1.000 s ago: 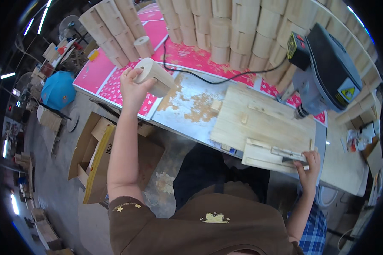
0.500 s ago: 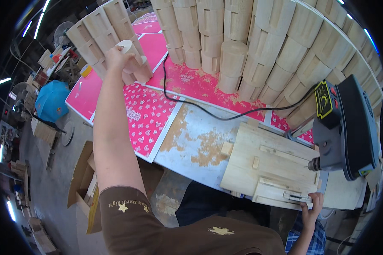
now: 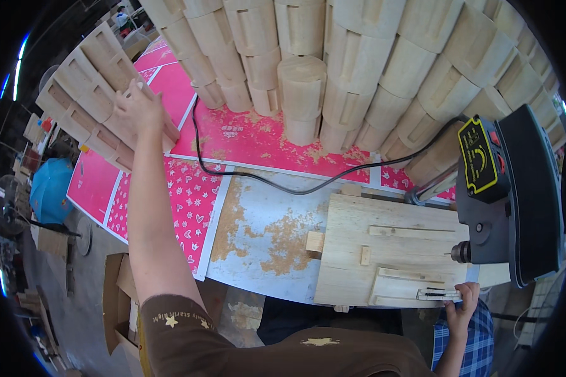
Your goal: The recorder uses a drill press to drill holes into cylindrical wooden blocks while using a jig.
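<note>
My left hand (image 3: 137, 112) reaches far out at the left, its fingers curled over the top of a pale wooden cylinder that it mostly hides. That cylinder stands against a stack of grooved wooden cylinders (image 3: 85, 94). At the lower right, my right hand (image 3: 464, 301) pinches the end of a narrow pale strip with dark slots (image 3: 438, 294). The strip lies on a raised wooden piece (image 3: 396, 286) at the near edge of a flat wooden board (image 3: 346, 251). The board has several thin battens on it.
A dark drill press (image 3: 509, 195) stands at the right, its chuck (image 3: 461, 252) over the board's right edge. Its black cable (image 3: 289, 190) crosses the table. Tall stacks of wooden cylinders (image 3: 365, 69) line the back. Sawdust (image 3: 289, 242) lies on the metal top; a cardboard box (image 3: 114, 301) sits below left.
My left hand has moved with the wooden cylinder against the left stack, and its fingers now cover more of it. My view has shifted; the right hand stays at the strip's end.
</note>
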The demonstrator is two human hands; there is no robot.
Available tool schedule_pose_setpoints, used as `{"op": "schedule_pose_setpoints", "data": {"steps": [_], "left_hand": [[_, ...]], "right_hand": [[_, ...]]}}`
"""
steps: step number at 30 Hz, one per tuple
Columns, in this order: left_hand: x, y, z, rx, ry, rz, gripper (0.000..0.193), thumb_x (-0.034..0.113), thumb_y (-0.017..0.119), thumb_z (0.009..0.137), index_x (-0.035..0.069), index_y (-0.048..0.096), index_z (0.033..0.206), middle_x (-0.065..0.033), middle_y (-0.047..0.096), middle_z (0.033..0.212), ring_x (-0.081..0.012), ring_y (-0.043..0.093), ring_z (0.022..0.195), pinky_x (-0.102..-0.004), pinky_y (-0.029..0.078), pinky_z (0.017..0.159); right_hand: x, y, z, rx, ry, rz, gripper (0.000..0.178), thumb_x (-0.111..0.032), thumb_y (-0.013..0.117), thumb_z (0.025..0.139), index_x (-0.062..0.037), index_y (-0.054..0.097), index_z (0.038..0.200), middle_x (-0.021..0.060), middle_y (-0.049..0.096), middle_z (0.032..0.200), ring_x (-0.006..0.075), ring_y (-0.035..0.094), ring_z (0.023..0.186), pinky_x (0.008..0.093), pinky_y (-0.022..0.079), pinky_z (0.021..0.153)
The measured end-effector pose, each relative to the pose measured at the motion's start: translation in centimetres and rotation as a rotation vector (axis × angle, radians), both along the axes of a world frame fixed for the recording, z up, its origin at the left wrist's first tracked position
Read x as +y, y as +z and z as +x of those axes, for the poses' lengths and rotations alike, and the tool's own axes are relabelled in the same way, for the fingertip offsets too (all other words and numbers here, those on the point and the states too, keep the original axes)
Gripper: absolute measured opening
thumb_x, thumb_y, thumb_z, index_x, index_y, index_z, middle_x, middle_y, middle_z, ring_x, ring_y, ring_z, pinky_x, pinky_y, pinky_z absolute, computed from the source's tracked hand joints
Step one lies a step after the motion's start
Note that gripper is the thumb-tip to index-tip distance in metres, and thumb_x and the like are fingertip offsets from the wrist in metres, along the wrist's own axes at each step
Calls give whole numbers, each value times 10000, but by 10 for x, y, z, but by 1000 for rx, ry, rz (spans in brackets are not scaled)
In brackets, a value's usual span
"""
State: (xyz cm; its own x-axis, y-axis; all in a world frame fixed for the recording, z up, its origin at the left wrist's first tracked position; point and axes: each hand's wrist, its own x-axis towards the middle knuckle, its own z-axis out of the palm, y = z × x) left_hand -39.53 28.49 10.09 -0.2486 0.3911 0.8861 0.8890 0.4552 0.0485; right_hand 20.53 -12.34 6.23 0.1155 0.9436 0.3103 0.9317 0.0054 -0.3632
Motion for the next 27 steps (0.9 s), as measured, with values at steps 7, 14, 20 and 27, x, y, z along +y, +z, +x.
{"op": "schedule_pose_setpoints", "data": {"steps": [7,14,20,27], "left_hand": [[-12,-35,161,-462,-1223,-291,828,307,797,646,-40,387,1276,-214,481,1213,-336,445,1166,-390,363,988],[77,-117,211,-1886,-1407,-442,811,341,742,714,-82,357,1289,-199,453,1251,-278,449,1112,-395,378,958],[102,-125,178,-1440,-1464,-42,717,290,704,749,-47,370,1286,-176,476,1248,-300,452,1117,-440,365,989],[15,-75,177,-705,-1208,288,281,245,654,844,-15,635,949,-130,650,815,-235,617,728,-345,490,617]], "right_hand": [[2,-2,2,-34,24,76,342,-137,686,560,-40,548,858,117,502,837,310,474,796,395,385,707],[0,-8,10,47,125,153,373,-263,755,661,-80,603,948,104,551,909,311,519,845,392,412,744],[0,-14,12,83,170,316,380,-289,753,619,-108,564,894,70,507,826,279,506,825,386,424,706],[-16,-23,9,73,148,360,356,-287,760,601,-118,538,822,48,500,801,257,484,799,382,422,662]]}}
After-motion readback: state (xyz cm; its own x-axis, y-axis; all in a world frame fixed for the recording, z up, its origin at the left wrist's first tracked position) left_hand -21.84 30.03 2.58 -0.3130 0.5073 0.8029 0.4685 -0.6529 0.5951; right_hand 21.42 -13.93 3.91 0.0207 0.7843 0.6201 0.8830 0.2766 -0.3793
